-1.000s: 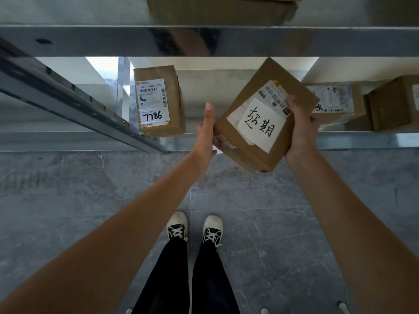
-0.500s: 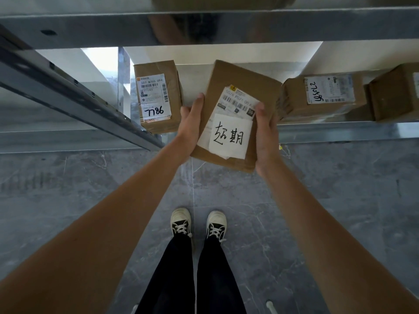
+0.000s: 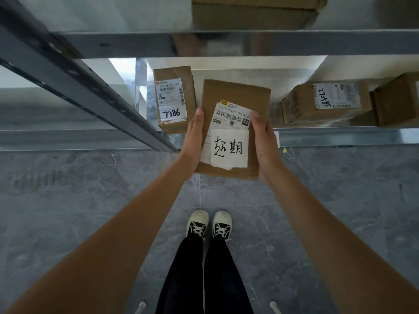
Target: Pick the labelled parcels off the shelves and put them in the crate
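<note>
While a person stands facing a metal shelf, looking down past their arms, both hands hold one flat cardboard parcel in the air in front of the shelf edge. The left hand presses along the parcel's left side with straight fingers; the right hand wraps the right side, thumb on the top face. A printed barcode label and a white handwritten note face upward on it.

Behind, on the shelf, rests a box marked 7786 to the left, just beside the held parcel, and another labelled box to the right. A third box sits on the shelf above. Grey stone floor and the person's sneakers show below.

This parcel appears picked and clear of the shelf, so the carrying step is in hand. No crate is in view; the next move likely calls for turning to find it and lowering the parcel in.
</note>
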The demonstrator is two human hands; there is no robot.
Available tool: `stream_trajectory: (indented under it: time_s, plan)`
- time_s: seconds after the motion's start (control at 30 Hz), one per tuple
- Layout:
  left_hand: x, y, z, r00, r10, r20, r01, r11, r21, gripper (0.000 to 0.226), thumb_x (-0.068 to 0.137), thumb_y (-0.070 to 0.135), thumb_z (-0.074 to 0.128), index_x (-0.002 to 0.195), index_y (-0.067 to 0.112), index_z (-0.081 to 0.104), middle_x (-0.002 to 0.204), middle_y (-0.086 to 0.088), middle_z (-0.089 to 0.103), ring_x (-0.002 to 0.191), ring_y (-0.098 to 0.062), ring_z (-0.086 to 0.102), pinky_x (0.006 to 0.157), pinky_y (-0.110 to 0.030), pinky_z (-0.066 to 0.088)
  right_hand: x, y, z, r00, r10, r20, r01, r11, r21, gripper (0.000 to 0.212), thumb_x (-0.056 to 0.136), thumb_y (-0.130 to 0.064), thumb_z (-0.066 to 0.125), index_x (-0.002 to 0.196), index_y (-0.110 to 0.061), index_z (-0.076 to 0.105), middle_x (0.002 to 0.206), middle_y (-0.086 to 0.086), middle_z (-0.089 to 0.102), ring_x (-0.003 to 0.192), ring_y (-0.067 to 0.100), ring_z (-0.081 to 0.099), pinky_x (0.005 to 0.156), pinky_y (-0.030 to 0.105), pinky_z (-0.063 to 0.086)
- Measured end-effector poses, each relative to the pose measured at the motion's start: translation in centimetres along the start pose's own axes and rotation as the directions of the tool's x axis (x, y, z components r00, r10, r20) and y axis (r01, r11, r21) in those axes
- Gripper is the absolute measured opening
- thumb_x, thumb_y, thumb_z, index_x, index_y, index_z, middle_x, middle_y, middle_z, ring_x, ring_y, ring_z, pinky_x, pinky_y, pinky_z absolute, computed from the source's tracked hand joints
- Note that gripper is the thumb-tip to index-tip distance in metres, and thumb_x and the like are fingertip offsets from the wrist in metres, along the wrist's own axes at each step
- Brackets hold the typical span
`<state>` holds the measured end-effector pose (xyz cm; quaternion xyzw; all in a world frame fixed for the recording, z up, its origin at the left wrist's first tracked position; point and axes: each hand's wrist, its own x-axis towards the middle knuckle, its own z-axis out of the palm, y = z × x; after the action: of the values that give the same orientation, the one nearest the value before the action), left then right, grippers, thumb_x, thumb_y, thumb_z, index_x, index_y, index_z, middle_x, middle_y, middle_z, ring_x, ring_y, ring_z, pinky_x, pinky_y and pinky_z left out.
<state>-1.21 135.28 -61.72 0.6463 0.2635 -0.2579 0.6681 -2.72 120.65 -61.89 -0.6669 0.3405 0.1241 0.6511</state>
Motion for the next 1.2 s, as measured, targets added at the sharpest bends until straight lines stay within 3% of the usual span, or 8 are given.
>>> stream_trajectory:
  time_s: [0.13,0.27,0.37,0.5,0.6,0.9,1.03,1.2]
  plan:
    - [-3.7,1.4,0.2,0.998,-0.067,0.010,0.067,0.998,-0.007,0.073,0.089,0.071,0.027,0.139,0.022,0.046,0.121,-0.007,0.067,0.108,-0.025,0.066,0.097,-0.048,0.050,-2.7,-2.2,-1.1,0.999,0.040,-0.016,-0.040,0.999,-0.018,0.043,0.094,-0.055,0.049,0.127,-0.030,0.055,0.101,-0.008,0.070,0.093,0.012,0.067,0.090,0.038,0.054]
    - [-7.6,2.7,0.6,0.992,-0.121,0.037,0.121,0.993,-0.003,0.091,0.068,0.086,0.028,0.136,0.029,0.049,0.118,-0.002,0.069,0.106,-0.023,0.067,0.098,-0.049,0.049,-6.5,-4.2,-2.6,0.998,0.049,-0.033,-0.051,0.995,-0.083,0.046,0.091,-0.061,0.048,0.122,-0.030,0.060,0.101,-0.008,0.071,0.097,0.014,0.067,0.086,0.033,0.053]
    - [-10.9,3.8,0.7,0.989,-0.144,0.023,0.145,0.989,-0.006,0.081,0.080,0.081,0.027,0.135,0.026,0.051,0.112,-0.004,0.071,0.100,-0.024,0.070,0.092,-0.050,0.053,-9.6,-5.1,-3.6,0.996,0.076,-0.055,-0.079,0.994,-0.069,0.047,0.090,-0.060,0.051,0.120,-0.027,0.062,0.102,-0.004,0.073,0.097,0.017,0.069,0.088,0.040,0.055]
    - [-14.2,4.7,1.6,0.983,-0.185,0.013,0.185,0.982,-0.032,0.072,0.089,0.072,0.024,0.133,0.023,0.054,0.114,-0.007,0.071,0.101,-0.026,0.069,0.092,-0.049,0.053,-12.7,-6.6,-5.2,0.996,0.081,-0.028,-0.081,0.997,0.003,0.041,0.097,-0.049,0.047,0.129,-0.025,0.058,0.111,-0.002,0.070,0.101,0.016,0.067,0.078,0.026,0.052]
    - [-16.0,6.2,3.6,0.976,-0.217,-0.008,0.217,0.976,-0.027,0.070,0.089,0.071,0.025,0.130,0.023,0.056,0.111,-0.008,0.072,0.098,-0.028,0.070,0.089,-0.048,0.054,-13.3,-7.9,-7.1,0.995,0.098,-0.014,-0.097,0.994,0.043,0.044,0.097,-0.050,0.045,0.134,-0.027,0.053,0.116,-0.001,0.068,0.099,0.013,0.066,0.074,0.026,0.051]
    - [-20.7,8.9,15.1,0.986,-0.165,-0.020,0.165,0.986,0.035,0.071,0.091,0.070,0.021,0.122,0.023,0.063,0.100,-0.006,0.075,0.089,-0.025,0.072,0.081,-0.043,0.058,-13.1,-10.8,-19.6,0.983,0.182,0.037,-0.186,0.965,0.187,0.024,0.094,-0.050,0.052,0.108,-0.031,0.055,0.114,0.005,0.067,0.104,0.025,0.065,0.093,0.048,0.053]
    - [-22.8,7.9,22.2,0.986,-0.169,-0.004,0.168,0.985,-0.047,0.068,0.094,0.066,0.018,0.111,0.024,0.068,0.085,-0.004,0.076,0.075,-0.023,0.074,0.066,-0.036,0.060,-12.8,-11.7,-27.0,0.992,0.106,0.063,-0.114,0.985,0.131,0.032,0.095,-0.051,0.049,0.118,-0.028,0.052,0.112,0.003,0.067,0.100,0.021,0.066,0.088,0.041,0.054]
    - [-24.8,7.2,30.4,0.986,-0.163,0.028,0.165,0.982,-0.092,0.071,0.095,0.065,0.017,0.114,0.018,0.067,0.099,-0.013,0.073,0.078,-0.025,0.071,0.057,-0.031,0.059,-12.1,-12.1,-35.1,0.996,0.077,0.042,-0.081,0.991,0.109,0.037,0.095,-0.049,0.050,0.123,-0.025,0.051,0.113,0.005,0.066,0.102,0.024,0.066,0.091,0.045,0.054]
